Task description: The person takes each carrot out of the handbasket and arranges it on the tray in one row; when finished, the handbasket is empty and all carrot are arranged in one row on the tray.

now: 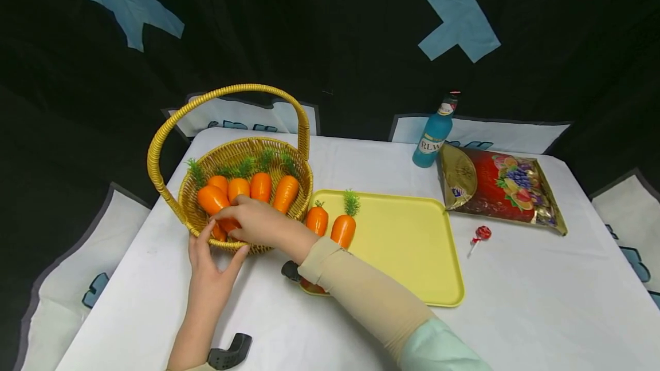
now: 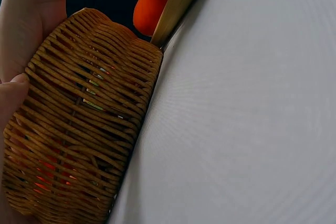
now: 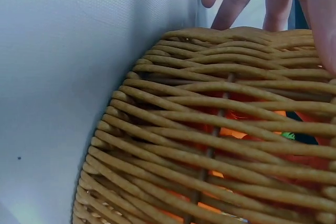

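Note:
A yellow wicker basket (image 1: 304,188) with a tall hoop handle holds several toy carrots (image 1: 261,186) with green tops. My right hand (image 1: 260,222) reaches into its near side, thumb and fingers around an orange carrot (image 1: 230,224); the fingertips are partly hidden. My left hand (image 1: 210,271) holds the near left of the basket, one finger at the rim and the thumb on the outer wall. In the left wrist view, the thumb (image 2: 14,95) lies against the weave (image 2: 89,114). Through the basket wall (image 3: 173,103) in the right wrist view, orange shows.
Right of the basket lies a yellow tray (image 1: 407,245) with two carrots (image 1: 343,231) at its left; another orange-red thing (image 1: 311,287) is partly under my right sleeve. Farther right are a blue bottle (image 1: 433,133), a red candy bag (image 1: 502,185) and a lollipop (image 1: 483,233).

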Action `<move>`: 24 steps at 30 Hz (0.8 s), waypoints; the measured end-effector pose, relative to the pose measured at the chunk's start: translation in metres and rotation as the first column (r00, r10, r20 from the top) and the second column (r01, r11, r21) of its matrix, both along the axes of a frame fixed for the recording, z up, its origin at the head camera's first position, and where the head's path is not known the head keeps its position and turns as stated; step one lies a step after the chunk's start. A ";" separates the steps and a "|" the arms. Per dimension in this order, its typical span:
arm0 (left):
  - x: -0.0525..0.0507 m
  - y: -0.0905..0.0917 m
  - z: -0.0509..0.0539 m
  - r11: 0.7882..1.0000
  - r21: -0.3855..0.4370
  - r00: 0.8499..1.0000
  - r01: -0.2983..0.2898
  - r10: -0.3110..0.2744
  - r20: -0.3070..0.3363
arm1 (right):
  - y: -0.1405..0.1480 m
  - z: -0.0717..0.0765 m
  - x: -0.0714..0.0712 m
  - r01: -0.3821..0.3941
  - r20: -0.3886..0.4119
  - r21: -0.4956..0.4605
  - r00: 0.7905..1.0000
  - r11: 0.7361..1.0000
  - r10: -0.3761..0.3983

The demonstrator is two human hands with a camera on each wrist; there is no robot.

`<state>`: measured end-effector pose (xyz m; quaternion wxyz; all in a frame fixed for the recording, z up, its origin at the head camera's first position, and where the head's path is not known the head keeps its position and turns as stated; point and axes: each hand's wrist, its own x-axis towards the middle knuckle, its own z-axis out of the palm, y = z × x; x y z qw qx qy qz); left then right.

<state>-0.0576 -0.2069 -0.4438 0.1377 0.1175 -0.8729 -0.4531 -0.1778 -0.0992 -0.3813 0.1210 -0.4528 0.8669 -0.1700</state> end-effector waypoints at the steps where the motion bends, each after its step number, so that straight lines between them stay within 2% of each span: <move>1: 0.000 0.000 0.000 1.000 -0.001 1.000 0.002 -0.002 -0.002 | -0.001 0.000 0.000 -0.002 -0.005 0.006 1.000 1.000 0.002; 8: -0.001 0.000 -0.001 1.000 -0.004 1.000 0.002 -0.002 -0.014 | -0.004 0.000 0.002 0.002 -0.041 0.039 0.999 0.999 -0.001; 14: -0.001 0.002 -0.001 1.000 -0.003 1.000 -0.002 0.002 -0.001 | 0.000 0.003 0.002 0.053 -0.014 0.039 0.999 0.998 -0.053; 19: 0.000 0.002 0.000 1.000 -0.014 1.000 -0.006 0.006 -0.009 | 0.013 0.011 -0.002 0.108 0.027 -0.033 0.994 0.994 -0.107; 24: 0.000 0.001 0.000 1.000 -0.015 1.000 -0.007 0.007 0.004 | 0.036 0.021 -0.003 0.176 0.058 -0.160 0.984 0.971 -0.169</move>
